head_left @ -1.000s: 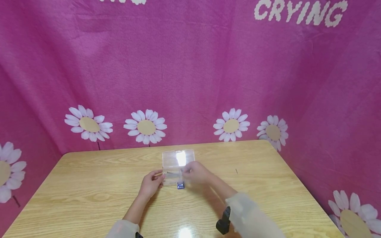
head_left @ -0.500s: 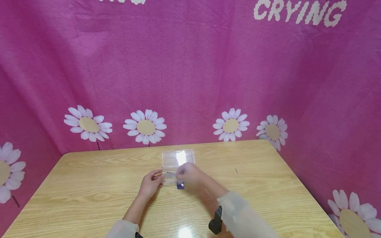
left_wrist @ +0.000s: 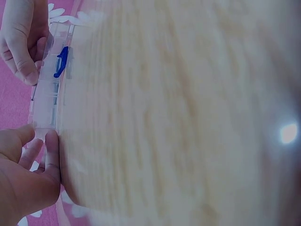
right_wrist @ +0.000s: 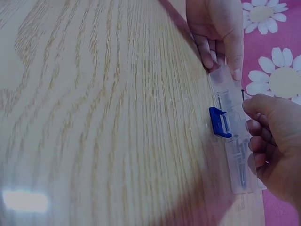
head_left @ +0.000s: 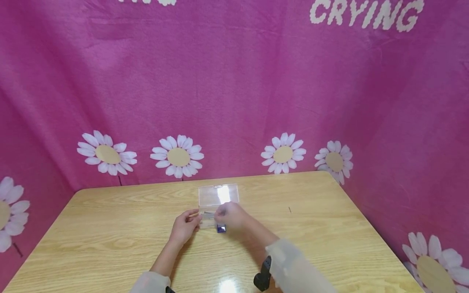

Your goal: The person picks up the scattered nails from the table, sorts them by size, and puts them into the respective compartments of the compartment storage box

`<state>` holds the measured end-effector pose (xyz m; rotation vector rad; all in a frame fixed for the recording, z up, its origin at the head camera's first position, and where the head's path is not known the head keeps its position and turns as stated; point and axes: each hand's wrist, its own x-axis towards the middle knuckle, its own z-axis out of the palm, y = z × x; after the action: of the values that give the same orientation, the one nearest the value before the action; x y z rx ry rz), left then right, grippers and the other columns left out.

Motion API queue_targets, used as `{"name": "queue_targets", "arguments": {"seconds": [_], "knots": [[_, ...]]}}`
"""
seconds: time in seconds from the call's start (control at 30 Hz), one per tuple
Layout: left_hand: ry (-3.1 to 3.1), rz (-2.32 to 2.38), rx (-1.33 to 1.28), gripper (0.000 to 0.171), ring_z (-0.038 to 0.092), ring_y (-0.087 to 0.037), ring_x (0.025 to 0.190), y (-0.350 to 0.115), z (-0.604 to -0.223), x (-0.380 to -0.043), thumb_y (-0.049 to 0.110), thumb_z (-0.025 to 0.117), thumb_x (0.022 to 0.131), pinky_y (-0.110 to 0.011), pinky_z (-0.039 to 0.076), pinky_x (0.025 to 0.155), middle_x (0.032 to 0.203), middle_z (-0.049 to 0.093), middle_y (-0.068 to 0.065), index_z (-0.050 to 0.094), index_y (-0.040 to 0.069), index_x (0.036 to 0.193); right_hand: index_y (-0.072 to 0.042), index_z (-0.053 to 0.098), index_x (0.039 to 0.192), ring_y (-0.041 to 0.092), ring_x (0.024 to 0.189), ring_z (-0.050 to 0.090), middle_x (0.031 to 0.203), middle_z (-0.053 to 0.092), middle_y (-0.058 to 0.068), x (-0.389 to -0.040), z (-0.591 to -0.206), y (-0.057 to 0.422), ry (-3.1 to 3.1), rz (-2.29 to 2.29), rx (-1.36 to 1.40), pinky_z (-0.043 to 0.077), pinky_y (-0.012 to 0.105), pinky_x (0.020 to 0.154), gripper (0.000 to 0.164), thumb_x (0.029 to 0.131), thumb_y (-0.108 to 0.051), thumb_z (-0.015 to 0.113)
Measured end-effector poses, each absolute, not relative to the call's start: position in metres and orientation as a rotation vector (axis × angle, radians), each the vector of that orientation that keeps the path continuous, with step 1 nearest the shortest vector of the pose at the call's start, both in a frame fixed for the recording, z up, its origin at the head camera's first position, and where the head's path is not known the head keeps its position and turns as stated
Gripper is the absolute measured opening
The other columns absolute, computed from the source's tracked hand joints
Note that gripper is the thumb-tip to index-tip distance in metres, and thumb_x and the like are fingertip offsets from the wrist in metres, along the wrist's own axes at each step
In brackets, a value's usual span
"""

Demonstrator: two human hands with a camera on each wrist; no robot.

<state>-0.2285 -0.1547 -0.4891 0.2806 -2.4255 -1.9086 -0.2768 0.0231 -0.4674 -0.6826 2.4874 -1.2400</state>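
Note:
A clear plastic box (head_left: 207, 224) lies on the table with its lid (head_left: 212, 196) raised at the back. Its blue latch (right_wrist: 217, 122) sticks out at the front. Slim metal nails (right_wrist: 243, 172) show through the compartment walls. My left hand (head_left: 184, 228) holds the box's left end, thumb and fingers about its edge. Over the box, my right hand (head_left: 233, 215) has its fingers curled; a thin dark nail (right_wrist: 242, 94) projects from between the thumb and finger, its head toward the left hand. The fingertips are partly hidden in the head view.
A single thin dark nail-like piece (head_left: 290, 210) lies on the wooden table (head_left: 329, 244), right of the box. Behind stands a pink curtain (head_left: 234, 101) with white daisies. Dark wrist cameras (head_left: 263, 274) sit at the sleeves.
My right hand has moved left, from the box's right part to above its middle and left part. The left hand stays at the box's left end.

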Motion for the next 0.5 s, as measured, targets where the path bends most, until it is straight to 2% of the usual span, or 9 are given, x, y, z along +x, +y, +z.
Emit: {"name": "queue_targets", "arguments": {"seconds": [0.5], "knots": [[-2.434, -1.896, 0.277, 0.036, 0.059, -0.01, 0.067, -0.155, -0.49, -0.2284, 0.009, 0.059, 0.091, -0.021, 0.054, 0.061, 0.088, 0.065, -0.018, 0.054, -0.009, 0.122, -0.001, 0.069, 0.087, 0.008, 0.069, 0.055, 0.078, 0.066, 0.004, -0.2793, -0.4739, 0.0265, 2.531, -1.211, -0.806, 0.05, 0.021, 0.067, 0.012, 0.087, -0.011, 0.061]]}}
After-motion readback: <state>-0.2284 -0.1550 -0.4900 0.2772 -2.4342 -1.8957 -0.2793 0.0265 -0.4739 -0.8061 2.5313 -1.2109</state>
